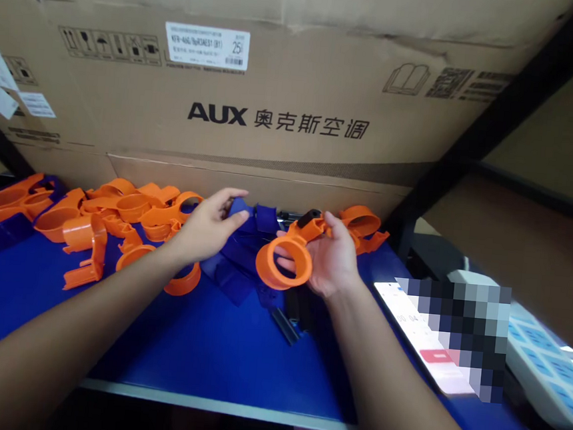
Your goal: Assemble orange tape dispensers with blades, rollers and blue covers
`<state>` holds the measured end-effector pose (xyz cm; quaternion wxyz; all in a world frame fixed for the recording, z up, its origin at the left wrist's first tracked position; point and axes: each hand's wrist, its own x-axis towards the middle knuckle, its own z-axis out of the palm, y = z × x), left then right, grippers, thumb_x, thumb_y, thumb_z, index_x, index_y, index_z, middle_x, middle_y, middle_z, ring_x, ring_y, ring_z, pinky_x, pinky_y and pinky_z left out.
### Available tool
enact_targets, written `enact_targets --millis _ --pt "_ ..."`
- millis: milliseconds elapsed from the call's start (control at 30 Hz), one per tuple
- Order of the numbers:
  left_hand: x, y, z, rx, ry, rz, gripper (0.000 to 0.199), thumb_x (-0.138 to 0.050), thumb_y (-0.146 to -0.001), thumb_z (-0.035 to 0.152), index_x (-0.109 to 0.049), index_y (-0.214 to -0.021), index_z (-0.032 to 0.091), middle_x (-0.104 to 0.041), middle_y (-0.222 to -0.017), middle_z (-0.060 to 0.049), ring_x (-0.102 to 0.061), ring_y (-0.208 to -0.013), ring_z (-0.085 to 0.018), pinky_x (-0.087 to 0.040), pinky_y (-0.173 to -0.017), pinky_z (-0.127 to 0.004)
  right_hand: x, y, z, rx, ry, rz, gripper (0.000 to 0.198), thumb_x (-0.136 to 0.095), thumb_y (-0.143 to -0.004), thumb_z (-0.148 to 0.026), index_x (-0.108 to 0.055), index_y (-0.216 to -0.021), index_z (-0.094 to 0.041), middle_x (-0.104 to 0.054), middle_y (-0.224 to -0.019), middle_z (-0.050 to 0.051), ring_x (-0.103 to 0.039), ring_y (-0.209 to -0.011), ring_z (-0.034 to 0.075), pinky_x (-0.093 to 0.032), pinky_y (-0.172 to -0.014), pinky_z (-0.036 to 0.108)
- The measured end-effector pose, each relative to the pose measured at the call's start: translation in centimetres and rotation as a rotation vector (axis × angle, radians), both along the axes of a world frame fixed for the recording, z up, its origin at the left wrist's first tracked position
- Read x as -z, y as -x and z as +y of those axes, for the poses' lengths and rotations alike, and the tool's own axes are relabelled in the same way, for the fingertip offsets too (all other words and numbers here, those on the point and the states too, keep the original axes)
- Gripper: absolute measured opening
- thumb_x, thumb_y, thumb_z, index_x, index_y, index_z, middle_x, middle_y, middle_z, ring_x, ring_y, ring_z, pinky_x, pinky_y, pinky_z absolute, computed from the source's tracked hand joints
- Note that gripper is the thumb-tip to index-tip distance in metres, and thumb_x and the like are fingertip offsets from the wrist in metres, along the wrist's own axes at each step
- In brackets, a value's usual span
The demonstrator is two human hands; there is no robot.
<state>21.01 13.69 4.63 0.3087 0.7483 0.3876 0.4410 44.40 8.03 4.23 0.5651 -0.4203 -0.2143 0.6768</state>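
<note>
On blue tabletop [233,364], before carton [292,152] — right hand [335,259] grasping orange ring [268,265], left hand [212,227] — hold unclear

An orange ring part [302,255], topped by a black piece [309,218], is held tilted, its round opening exposed; left of the ring part, a blue piece [240,206] is partly covered.

Bare hands [210,228]; bare forearms [81,317], tapering toward the wrists [344,292].
</note>
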Motion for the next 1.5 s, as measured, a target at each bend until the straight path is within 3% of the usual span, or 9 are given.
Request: enact_targets --millis 133,333,467,600,800,967,1100,1500 --pt "0.1 2.1 -2.6 0.031 0.088 -0.397 0.028 -0.077 -0.09 0.025 -0.071 -0.117 0.022 -0.069 -0.09 -0.001 -0.064 -0.08 -0.014 -0.055 -0.077 -0.027 0.5 2.6 -0.9 -0.148 -0.002 0.067 0.062 -0.04 -0.1 -0.066 -0.062 -0.13 -0.016 -0.08 -0.092 0.017 -0.08 -0.071 0.034 -0.067 -0.049 0.048" --pt "1.2 2.1 -4.5 0.113 0.445 -0.643 0.028 -0.091 -0.081 0.03 -0.069 -0.094 0.019 -0.068 -0.073 0.004 -0.06 -0.065 -0.008 -0.049 -0.065 -0.019 1.1 5.0 -2.3 -0.258 -0.032 0.132 0.05 -0.045 -0.102 -0.061 -0.058 -0.134 -0.025 -0.083 -0.107 0.014 -0.084 -0.082 0.034 -0.07 -0.067 0.056" --pt "1.3 2.8 -5.0 0.151 0.562 -0.719 0.037 -0.095 -0.076 0.028 -0.06 -0.078 0.018 -0.064 -0.062 0.007 -0.059 -0.057 -0.005 -0.047 -0.059 -0.016 1.2 5.8 -2.8 -0.256 -0.068 0.134 0.041 -0.052 -0.101 -0.057 -0.061 -0.127 -0.027 -0.083 -0.113 0.011 -0.084 -0.095 0.034 -0.068 -0.084 0.061" --pt "0.9 3.5 -5.4 0.215 0.639 -0.725 0.039 -0.096 -0.075 0.025 -0.058 -0.075 0.017 -0.066 -0.062 0.006 -0.065 -0.058 -0.007 -0.051 -0.059 -0.017 1.5 6.4 -3.1 -0.259 -0.091 0.119 0.034 -0.057 -0.1 -0.053 -0.066 -0.116 -0.025 -0.083 -0.11 0.01 -0.082 -0.102 0.033 -0.069 -0.084 0.056" --pt "0.8 4.3 -5.2 0.381 0.653 -0.73 0.031 -0.095 -0.079 0.022 -0.065 -0.081 0.016 -0.072 -0.069 0.003 -0.07 -0.063 -0.009 -0.059 -0.066 -0.02 1.9 7.3 -3.6 -0.256 -0.141 0.102 0.027 -0.065 -0.096 -0.046 -0.064 -0.117 -0.029 -0.078 -0.11 0.006 -0.078 -0.096 0.027 -0.065 -0.058 0.032" --pt "0.8 4.7 -4.6 0.513 0.611 -0.715 0.028 -0.098 -0.075 0.021 -0.072 -0.082 0.016 -0.081 -0.103 -0.003 -0.075 -0.074 -0.01 -0.064 -0.072 -0.022 2.0 7.7 -4.1 -0.251 -0.178 0.096 0.026 -0.072 -0.091 -0.044 -0.065 -0.11 -0.028 -0.069 -0.1 0.0 -0.07 -0.077 0.017 -0.062 -0.057 0.026" --pt "0.9 4.9 -4.2 0.599 0.556 -0.703 0.024 -0.098 -0.076 0.02 -0.075 -0.082 0.017 -0.081 -0.099 -0.001 -0.077 -0.074 -0.011 -0.066 -0.072 -0.022 2.0 7.7 -4.4 -0.271 -0.207 0.088 0.029 -0.072 -0.09 -0.047 -0.064 -0.111 -0.028 -0.067 -0.1 0.0 -0.07 -0.079 0.017 -0.061 -0.06 0.026" --pt "0.5 4.9 -5.1 0.442 0.542 -0.443 0.031 -0.091 -0.086 0.034 -0.065 -0.088 0.018 -0.07 -0.069 0.002 -0.066 -0.061 -0.01 -0.058 -0.066 -0.023 1.9 7.8 -4.5 -0.28 -0.199 0.018 0.033 -0.073 -0.089 -0.051 -0.061 -0.112 -0.029 -0.066 -0.097 0.001 -0.068 -0.072 0.018 -0.061 -0.058 0.029"
